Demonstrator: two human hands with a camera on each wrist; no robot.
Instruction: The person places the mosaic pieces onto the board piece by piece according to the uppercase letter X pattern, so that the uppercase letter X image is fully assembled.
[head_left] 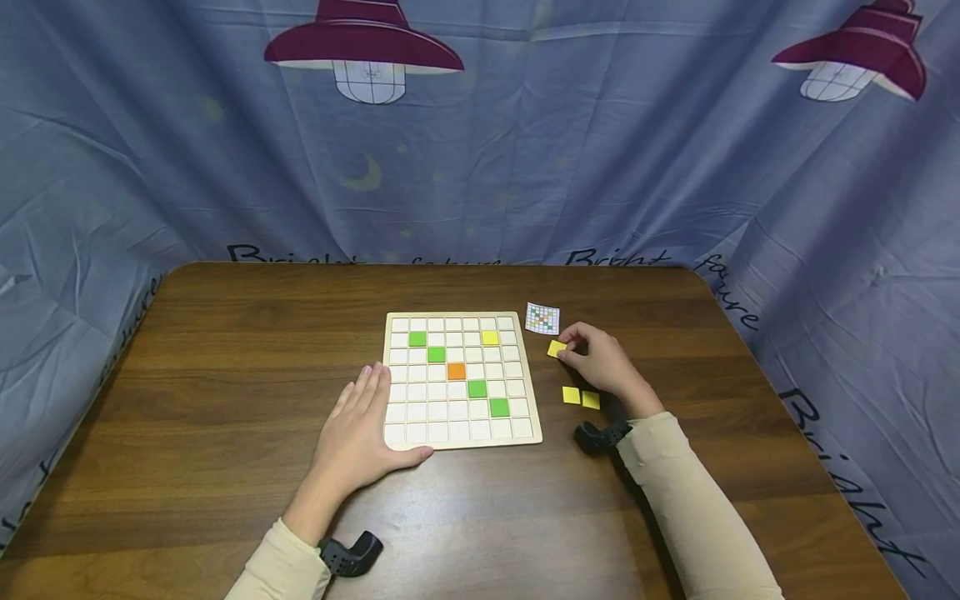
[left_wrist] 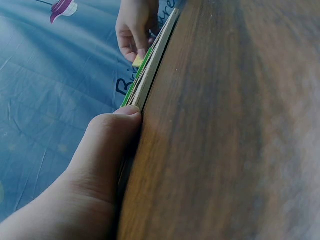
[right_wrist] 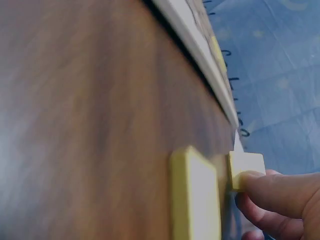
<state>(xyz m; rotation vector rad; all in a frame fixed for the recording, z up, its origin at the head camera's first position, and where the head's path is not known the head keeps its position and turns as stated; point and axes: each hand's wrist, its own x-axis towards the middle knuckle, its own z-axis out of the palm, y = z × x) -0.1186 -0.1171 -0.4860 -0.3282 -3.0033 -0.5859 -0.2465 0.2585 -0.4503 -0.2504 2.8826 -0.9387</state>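
A square board point(head_left: 416, 413) with a pale rim and a grid of white cells lies on the table. Four-sided green tiles point(head_left: 477, 389), an orange tile point(head_left: 456, 371) and a yellow tile point(head_left: 490, 337) sit in its cells. My left hand point(head_left: 352, 433) rests with straight fingers along the board's left edge, thumb point(left_wrist: 127, 111) at the near left corner. Right of the board, my right hand point(head_left: 600, 358) pinches a yellow tile point(right_wrist: 247, 167) between thumb and fingers. Two more yellow tiles point(head_left: 571, 395) lie on the table just nearer than that hand.
A small card point(head_left: 542, 318) printed with a coloured grid lies beyond the board's far right corner. The brown wooden table point(head_left: 262, 350) extends around the board. A blue printed curtain point(head_left: 480, 167) hangs behind the table and at its sides.
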